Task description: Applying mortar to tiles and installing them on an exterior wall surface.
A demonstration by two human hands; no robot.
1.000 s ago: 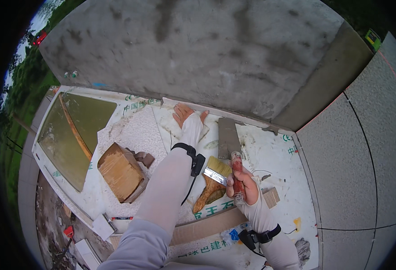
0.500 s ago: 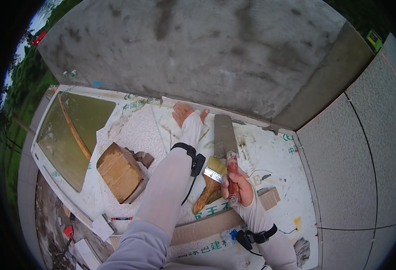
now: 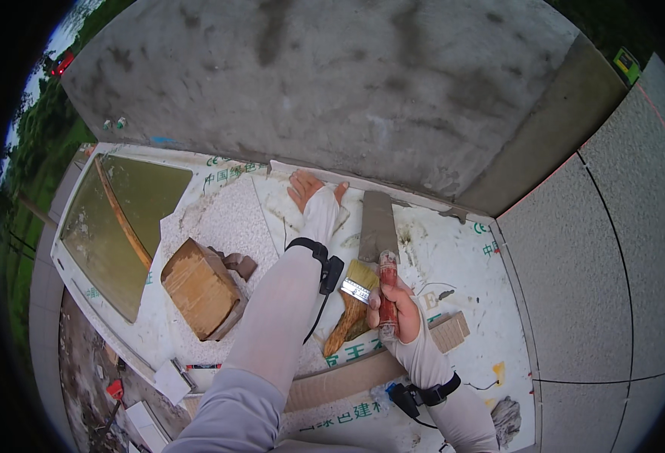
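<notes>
My right hand (image 3: pixel 406 308) is closed round the worn red handle of a trowel (image 3: pixel 378 219), whose flat grey blade points toward the wall. The blade's far end lies close to a narrow pale strip (image 3: pixel 423 198) running along the wall's foot. Fingers spread, my left hand (image 3: pixel 306 189) rests by the strip, left of the blade; its palm and what lies beneath are partly hidden. A wide brush (image 3: pixel 345 323) with a wooden handle and pale bristles lies on the printed white boards (image 3: pixel 464 260), just left of my right hand.
A grey rendered wall (image 3: pixel 332 90) rises ahead. At left are an open cardboard box (image 3: pixel 200 291), brown pieces beside it, and a basin of murky water (image 3: pixel 121 226) with a stick in it. A cardboard strip (image 3: pixel 347 381) lies nearer me. Large grey panels (image 3: pixel 585 279) flank the right side.
The trowel has turned very slightly, its blade end shifting a little right. My left hand stays in place by the strip.
</notes>
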